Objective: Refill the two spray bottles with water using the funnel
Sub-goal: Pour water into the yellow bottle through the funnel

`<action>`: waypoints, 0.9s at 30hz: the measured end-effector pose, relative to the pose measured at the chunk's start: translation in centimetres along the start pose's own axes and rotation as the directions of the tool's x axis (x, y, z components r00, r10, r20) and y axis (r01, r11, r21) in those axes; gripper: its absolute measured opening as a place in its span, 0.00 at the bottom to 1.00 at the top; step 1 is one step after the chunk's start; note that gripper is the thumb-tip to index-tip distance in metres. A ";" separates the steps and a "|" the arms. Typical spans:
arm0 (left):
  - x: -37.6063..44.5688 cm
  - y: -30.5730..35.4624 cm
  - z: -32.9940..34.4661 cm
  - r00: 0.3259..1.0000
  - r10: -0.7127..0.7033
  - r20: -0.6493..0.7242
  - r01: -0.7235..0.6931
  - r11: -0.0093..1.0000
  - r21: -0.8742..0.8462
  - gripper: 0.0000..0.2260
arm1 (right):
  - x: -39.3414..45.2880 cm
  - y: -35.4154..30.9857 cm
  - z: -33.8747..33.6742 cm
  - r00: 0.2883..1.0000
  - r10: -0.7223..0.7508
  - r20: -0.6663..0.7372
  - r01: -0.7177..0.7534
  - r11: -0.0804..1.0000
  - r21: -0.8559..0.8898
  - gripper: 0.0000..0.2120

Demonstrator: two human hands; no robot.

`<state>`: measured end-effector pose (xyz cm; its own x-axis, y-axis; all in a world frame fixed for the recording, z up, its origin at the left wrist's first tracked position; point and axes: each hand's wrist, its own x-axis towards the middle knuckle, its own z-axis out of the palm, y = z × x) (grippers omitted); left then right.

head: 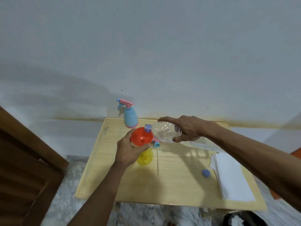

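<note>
Left hand (pixel 128 150) steadies the orange funnel (pixel 142 136) while the right hand (pixel 187 128) tips a clear water bottle (pixel 164 132) into it.

Fingers of the left hand curl round the funnel's rim, seated on the yellow spray bottle (pixel 145 158) near the table's (pixel 179 185) centre. Right hand grips the clear bottle almost level, its blue-ringed mouth at the funnel's 1 o'clock edge. At 12 o'clock stands the blue spray bottle (pixel 130 117), trigger head fitted. Just right of the funnel lies a loose pink-and-blue sprayer head (pixel 156 144) with its dip tube. At 4 o'clock sit a blue cap (pixel 206 173) and white paper sheets (pixel 231 176).
</note>
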<state>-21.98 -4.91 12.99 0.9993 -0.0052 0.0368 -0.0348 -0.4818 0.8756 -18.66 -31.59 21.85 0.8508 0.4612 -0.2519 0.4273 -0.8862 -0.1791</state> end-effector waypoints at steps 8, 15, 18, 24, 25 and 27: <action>0.1 0.4 -0.3 1.000 0.010 0.020 -0.011 0.999 0.030 0.37 | -0.3 0.1 0.4 1.000 -0.001 0.012 0.003 0.994 -0.109 0.42; 0.1 0.7 -0.7 0.999 0.023 0.036 -0.025 0.998 0.058 0.34 | -0.8 -0.2 0.2 1.000 0.016 0.022 -0.012 0.987 -0.159 0.42; 0.1 0.7 -0.6 0.999 0.021 0.045 -0.023 0.998 0.058 0.35 | -1.1 -0.2 0.1 0.999 0.022 0.029 -0.016 0.985 -0.173 0.42; 0.0 0.9 -0.7 0.998 0.026 0.061 -0.030 0.997 0.064 0.35 | -1.2 -0.2 -0.1 1.000 0.025 0.019 -0.021 0.985 -0.169 0.42; 0.0 0.9 -0.7 0.998 0.025 0.060 -0.028 0.998 0.063 0.35 | -1.1 -0.1 -0.1 1.000 0.025 0.019 -0.022 0.986 -0.166 0.42; 0.0 0.9 -0.8 0.998 0.026 0.061 -0.030 0.998 0.064 0.36 | -1.2 -0.1 0.0 0.999 0.026 0.019 -0.023 0.987 -0.159 0.42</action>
<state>-22.04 -4.69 14.18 0.9970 -0.0714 0.0302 -0.0639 -0.5361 0.8417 -19.68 -32.04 22.19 0.8558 0.4387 -0.2741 0.4509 -0.8923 -0.0203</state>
